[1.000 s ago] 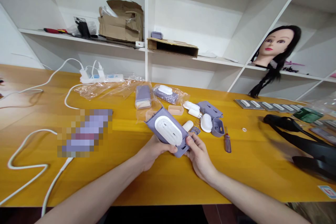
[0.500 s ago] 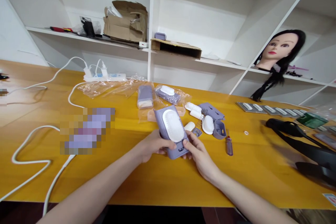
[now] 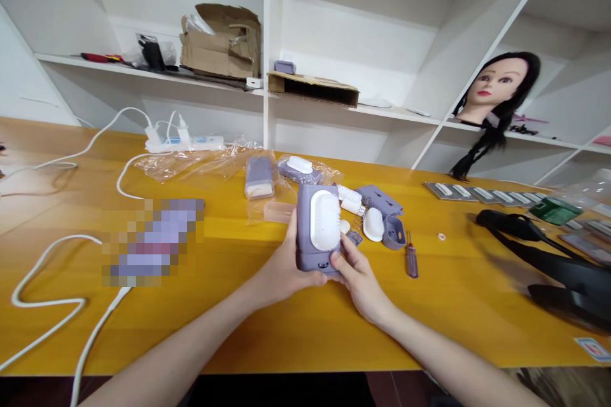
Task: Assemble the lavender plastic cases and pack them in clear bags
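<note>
Honey-coloured, glossy boards form the broad table (image 3: 286,346). Over its middle, the left hand (image 3: 279,273) curls closed along the side of a smooth, boxy lilac case (image 3: 309,259), and the right hand (image 3: 358,280) pinches its lower right corner. Raised from the case's face is a ridged white oval (image 3: 325,221). Rightward on the wood lie a hollow, round-cornered lilac shell (image 3: 394,234), a slim screwdriver (image 3: 412,262) with a translucent purplish handle, and a tiny pale ring (image 3: 442,236).

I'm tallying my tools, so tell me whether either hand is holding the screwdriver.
No, the screwdriver lies on the table, while the left hand and right hand hold the purple case.
</note>
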A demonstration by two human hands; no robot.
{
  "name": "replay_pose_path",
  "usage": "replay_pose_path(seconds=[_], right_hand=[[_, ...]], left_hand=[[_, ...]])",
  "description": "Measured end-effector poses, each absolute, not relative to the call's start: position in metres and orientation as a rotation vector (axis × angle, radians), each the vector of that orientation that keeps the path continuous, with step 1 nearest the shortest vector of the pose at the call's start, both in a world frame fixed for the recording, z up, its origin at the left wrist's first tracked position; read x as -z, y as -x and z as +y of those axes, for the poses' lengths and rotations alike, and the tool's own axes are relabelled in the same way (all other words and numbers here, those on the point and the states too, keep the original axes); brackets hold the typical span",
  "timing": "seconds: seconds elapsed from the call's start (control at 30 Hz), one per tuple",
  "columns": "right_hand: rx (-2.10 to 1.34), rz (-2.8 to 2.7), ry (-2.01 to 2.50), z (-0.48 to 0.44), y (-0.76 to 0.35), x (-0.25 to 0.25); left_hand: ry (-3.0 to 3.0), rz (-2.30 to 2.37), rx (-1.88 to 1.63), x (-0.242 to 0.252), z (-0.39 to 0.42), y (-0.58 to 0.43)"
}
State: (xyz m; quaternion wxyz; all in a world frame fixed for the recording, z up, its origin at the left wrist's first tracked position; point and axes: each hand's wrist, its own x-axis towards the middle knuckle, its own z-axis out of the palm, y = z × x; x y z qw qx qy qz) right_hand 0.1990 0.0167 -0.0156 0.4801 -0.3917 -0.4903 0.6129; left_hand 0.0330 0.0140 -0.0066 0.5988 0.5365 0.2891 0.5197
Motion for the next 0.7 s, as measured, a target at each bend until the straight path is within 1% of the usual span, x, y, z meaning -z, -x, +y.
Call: replay_pose_path(seconds=[0.2, 0.37, 0.43, 0.6, 0.7], right_hand=[[-1.285, -1.314, 0.92, 0.02, -0.207, 0.007], [-1.276, -1.184, 0.789, 0.023, -0.215, 0.002], [-1.258, -1.146, 0.734, 0.022, -0.218, 0.0], [-1.286, -1.105, 0.683, 0.024, -0.225, -0.001], [-1.311, -1.072, 0.698, 0.03, -0.23, -0.004]], left_hand=[[-1.162, 0.619, -1.115, -0.006, 0.016, -0.024], [-1.267, 0.528, -0.813, -0.013, 0.015, -0.011], [-1.318, 0.497, -0.75, -0.013, 0.014, -0.01], [-1.356, 0.492, -0.691, -0.019, 0.018, -0.003], [-1.282, 0.582, -0.745, -0.023, 0.021, 0.002]])
